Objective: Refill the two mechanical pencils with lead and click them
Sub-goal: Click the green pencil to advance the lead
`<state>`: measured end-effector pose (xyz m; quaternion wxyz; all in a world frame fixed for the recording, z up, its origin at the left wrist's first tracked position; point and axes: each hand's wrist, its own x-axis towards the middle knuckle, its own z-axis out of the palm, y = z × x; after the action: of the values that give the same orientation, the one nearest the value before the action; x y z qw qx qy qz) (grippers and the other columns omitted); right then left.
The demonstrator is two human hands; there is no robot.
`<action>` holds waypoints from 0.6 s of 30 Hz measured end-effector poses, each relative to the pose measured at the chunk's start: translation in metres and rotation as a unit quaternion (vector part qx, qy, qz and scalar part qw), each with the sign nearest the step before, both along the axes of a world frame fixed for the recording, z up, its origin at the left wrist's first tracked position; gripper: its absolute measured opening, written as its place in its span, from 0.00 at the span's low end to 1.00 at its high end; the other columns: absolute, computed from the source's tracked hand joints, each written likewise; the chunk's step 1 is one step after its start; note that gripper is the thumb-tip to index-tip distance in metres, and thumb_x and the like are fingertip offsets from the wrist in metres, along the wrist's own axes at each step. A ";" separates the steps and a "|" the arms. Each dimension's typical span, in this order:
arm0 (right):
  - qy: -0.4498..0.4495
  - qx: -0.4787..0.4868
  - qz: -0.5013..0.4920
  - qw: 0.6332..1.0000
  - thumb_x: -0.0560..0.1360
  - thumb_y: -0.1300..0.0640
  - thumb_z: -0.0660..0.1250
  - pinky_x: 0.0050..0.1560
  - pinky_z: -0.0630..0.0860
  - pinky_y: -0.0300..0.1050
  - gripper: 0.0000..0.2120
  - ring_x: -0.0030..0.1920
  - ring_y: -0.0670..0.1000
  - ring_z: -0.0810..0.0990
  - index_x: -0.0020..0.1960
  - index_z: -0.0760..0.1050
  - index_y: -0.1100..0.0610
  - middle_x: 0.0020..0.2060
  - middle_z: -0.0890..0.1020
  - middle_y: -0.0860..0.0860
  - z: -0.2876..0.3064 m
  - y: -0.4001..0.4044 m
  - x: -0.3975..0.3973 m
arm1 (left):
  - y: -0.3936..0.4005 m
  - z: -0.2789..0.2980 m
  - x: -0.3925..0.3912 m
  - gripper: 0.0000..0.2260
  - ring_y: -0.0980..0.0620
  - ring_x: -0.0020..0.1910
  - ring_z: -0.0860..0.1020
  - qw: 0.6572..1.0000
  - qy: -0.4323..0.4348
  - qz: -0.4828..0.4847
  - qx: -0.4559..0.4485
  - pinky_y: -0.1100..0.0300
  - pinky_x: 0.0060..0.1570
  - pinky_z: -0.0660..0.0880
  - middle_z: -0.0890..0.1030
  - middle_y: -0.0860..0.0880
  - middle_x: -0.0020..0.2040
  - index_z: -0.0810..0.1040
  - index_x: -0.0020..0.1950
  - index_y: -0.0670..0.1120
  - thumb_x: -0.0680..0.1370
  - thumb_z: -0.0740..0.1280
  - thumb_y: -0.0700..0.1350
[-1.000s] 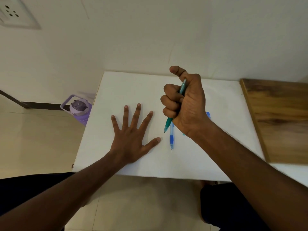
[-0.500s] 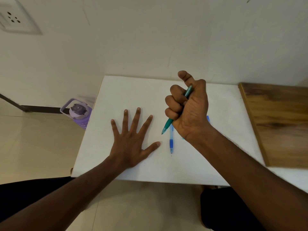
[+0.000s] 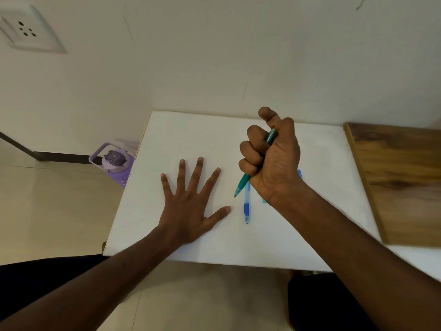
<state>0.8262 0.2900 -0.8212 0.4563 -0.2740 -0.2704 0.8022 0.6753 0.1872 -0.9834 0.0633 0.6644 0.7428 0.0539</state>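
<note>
My right hand [image 3: 272, 158] is closed in a fist around a green mechanical pencil [image 3: 243, 183], thumb raised near its top end, tip pointing down and left above the white table [image 3: 191, 130]. A blue mechanical pencil [image 3: 246, 210] lies flat on the table just below that fist, tip toward me with a short lead showing. My left hand [image 3: 188, 201] rests flat on the table, fingers spread, left of the blue pencil and holding nothing. A blue item [image 3: 299, 173] and a teal bit [image 3: 264, 201] peek out from behind my right hand; what they are is hidden.
A wooden board [image 3: 401, 182] lies on the right part of the table. A purple water jug [image 3: 114, 162] stands on the floor left of the table. A wall with a socket [image 3: 26, 29] rises behind. My legs are below the near edge.
My right hand with the green pencil has shifted slightly right and tilted, thumb still raised over the top end. My left hand stays flat in place.
</note>
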 end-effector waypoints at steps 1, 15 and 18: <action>-0.001 0.001 0.004 1.000 0.85 0.53 0.52 0.25 0.57 0.34 0.13 0.22 0.44 0.58 0.53 0.75 0.53 0.25 0.63 0.47 0.000 0.000 0.000 | 0.000 0.000 0.000 0.44 0.37 0.86 0.35 1.000 0.001 0.000 0.000 0.23 0.77 0.39 0.33 0.50 0.87 0.37 0.86 0.62 0.76 0.44 0.81; -0.034 0.014 0.020 0.999 0.87 0.54 0.50 0.26 0.55 0.36 0.18 0.22 0.44 0.58 0.62 0.77 0.54 0.25 0.63 0.48 -0.001 -0.002 -0.002 | 0.001 -0.004 -0.001 0.44 0.37 0.86 0.37 1.000 0.000 0.000 0.010 0.21 0.77 0.41 0.36 0.50 0.88 0.38 0.86 0.61 0.76 0.45 0.81; -0.037 0.009 0.017 0.999 0.86 0.54 0.50 0.26 0.55 0.36 0.17 0.22 0.44 0.58 0.60 0.77 0.54 0.25 0.63 0.48 -0.001 -0.002 -0.003 | 0.001 -0.006 -0.001 0.44 0.37 0.86 0.38 1.000 -0.001 0.000 0.013 0.21 0.77 0.42 0.36 0.50 0.88 0.39 0.87 0.62 0.76 0.46 0.81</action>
<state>0.8234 0.2881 -0.8218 0.4348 -0.2953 -0.2987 0.7966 0.6743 0.1886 -0.9890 0.0552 0.6648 0.7423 0.0639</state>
